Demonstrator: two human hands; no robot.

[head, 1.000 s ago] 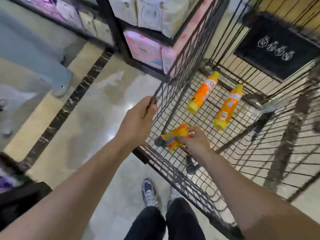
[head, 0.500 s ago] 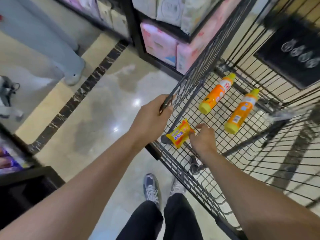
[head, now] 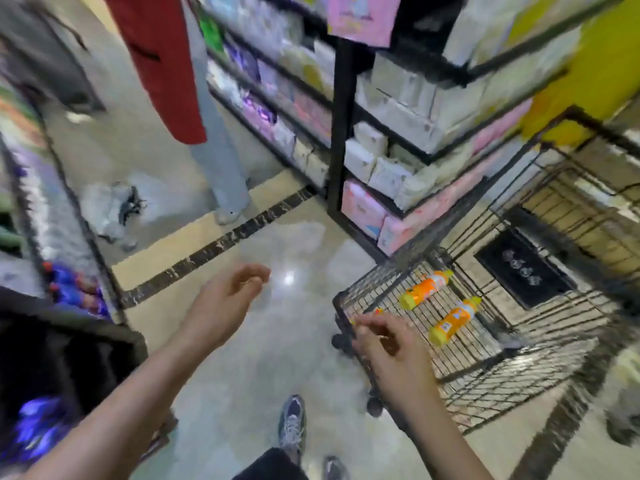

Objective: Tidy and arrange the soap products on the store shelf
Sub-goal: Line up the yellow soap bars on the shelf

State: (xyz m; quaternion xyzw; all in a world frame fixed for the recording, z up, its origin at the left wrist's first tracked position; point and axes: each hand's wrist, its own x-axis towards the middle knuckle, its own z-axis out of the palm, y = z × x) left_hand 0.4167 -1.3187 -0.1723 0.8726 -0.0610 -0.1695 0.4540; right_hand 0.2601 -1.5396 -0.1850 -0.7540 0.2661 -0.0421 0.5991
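Soap pack at your right fingertips, over the cart's near corner.

Only a blurred orange-yellow sliver of the soap pack [head: 367, 315] shows past your right hand [head: 388, 344]; its fingers curl toward it, but whether they pinch it I cannot tell. It looks small, light and film-wrapped, so likely slippery: take it across the flat faces, thumb opposite fingers, not by a wrapper edge. Your left hand [head: 225, 299] is loosely open over the floor, holding nothing. Two orange bottles [head: 426, 289] lie on the cart [head: 485, 386] bottom, apart from the pack. Shelves [head: 341, 133] of pale packs stand beyond.
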